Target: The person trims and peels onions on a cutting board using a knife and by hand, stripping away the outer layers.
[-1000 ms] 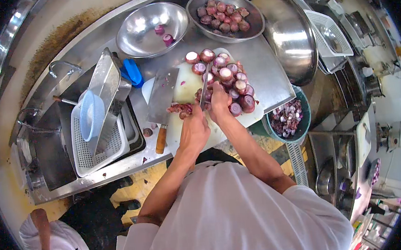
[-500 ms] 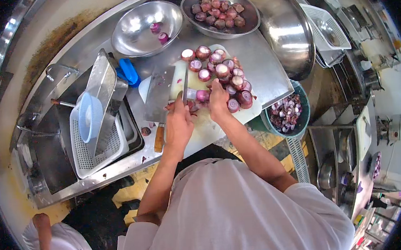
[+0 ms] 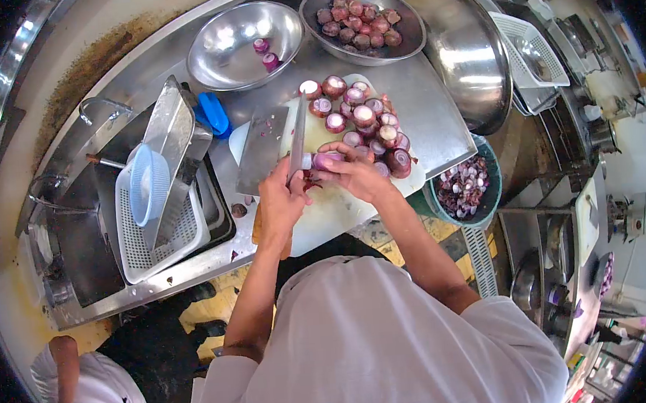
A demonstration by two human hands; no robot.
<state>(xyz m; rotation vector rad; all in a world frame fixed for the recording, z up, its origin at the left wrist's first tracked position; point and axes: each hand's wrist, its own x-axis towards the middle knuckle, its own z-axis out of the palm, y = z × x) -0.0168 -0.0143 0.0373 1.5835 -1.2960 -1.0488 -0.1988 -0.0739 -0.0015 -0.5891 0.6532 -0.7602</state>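
My left hand (image 3: pixel 281 195) is closed round a knife (image 3: pixel 298 134), its narrow blade pointing away from me over the white cutting board (image 3: pixel 324 220). A peeled red onion (image 3: pixel 328 161) is in the curled fingers of my right hand (image 3: pixel 359 175), right beside the blade. Dark skin scraps (image 3: pixel 310 183) hang below the onion between my hands. Several red onions (image 3: pixel 364 115) with cut tops cluster on the board just beyond my right hand. A broad cleaver (image 3: pixel 261 142) lies flat to the left, its wooden handle (image 3: pixel 258 219) partly under my left wrist.
Two steel bowls stand at the back: one (image 3: pixel 215 48) holds two peeled onions, the other (image 3: pixel 406 46) several unpeeled ones. A green bin (image 3: pixel 492 182) of onion peelings is at the right. On the left are a sink with a white basket (image 3: pixel 135 252) and, lower, another person (image 3: pixel 100 389).
My right hand has turned and shifted left, its fingers now wrapped over the onion nearer the knife. The knife stays in my left hand. The view has shifted slightly.
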